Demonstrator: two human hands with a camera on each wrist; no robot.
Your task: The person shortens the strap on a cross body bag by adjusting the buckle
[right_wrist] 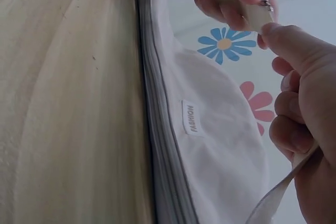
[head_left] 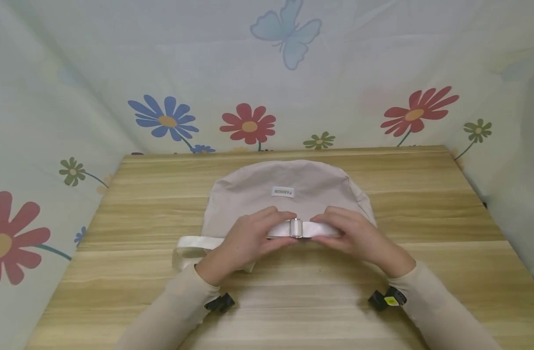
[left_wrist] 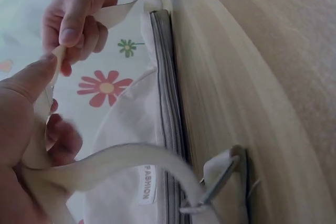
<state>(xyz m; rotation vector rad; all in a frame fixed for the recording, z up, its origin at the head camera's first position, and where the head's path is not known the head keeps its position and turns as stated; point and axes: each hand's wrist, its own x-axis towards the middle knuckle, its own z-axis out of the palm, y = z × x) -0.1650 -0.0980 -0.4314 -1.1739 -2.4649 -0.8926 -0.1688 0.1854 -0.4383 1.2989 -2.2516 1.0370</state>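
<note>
A pale pinkish-beige bag [head_left: 249,189] with a small FASHION label [head_left: 283,192] lies on the wooden table. Above its near edge, both hands hold its light strap [head_left: 321,229] stretched sideways. The left hand [head_left: 251,236] pinches the strap just left of a metal slider buckle [head_left: 296,228]; the right hand [head_left: 356,236] pinches it just right of the buckle. In the left wrist view, a strap loop [left_wrist: 126,163] hangs from the left hand toward a metal ring [left_wrist: 218,184]. A dark zipper [right_wrist: 163,129] runs along the bag's edge in the right wrist view.
The wooden table [head_left: 140,204] ends at a curtain [head_left: 197,63] printed with flowers and a butterfly, which surrounds its back and sides. A slack strap loop [head_left: 197,242] lies left of the bag. Dark devices [head_left: 221,304] are worn on both wrists.
</note>
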